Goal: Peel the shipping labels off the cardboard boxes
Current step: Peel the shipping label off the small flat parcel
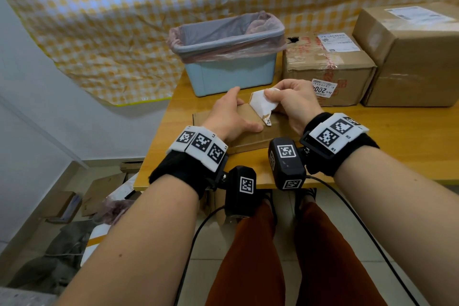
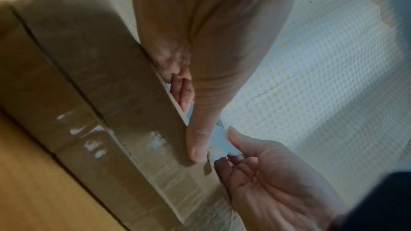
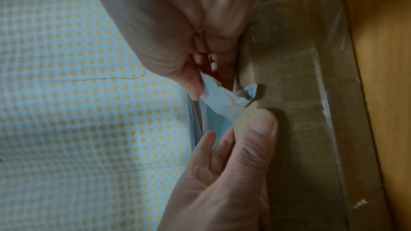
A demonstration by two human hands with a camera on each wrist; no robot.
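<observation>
Label (image 1: 262,104) half-peeled off flat box (image 1: 250,131), pinched by right hand (image 1: 295,104)

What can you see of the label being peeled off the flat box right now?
The label is white paper, crumpled and mostly lifted, its blank back facing up. The right hand pinches its upper end; the lower tip, showing some print, still sticks to the flat cardboard box. Brown cardboard fibres cling near the tear. The left hand presses the box beside it.
</observation>
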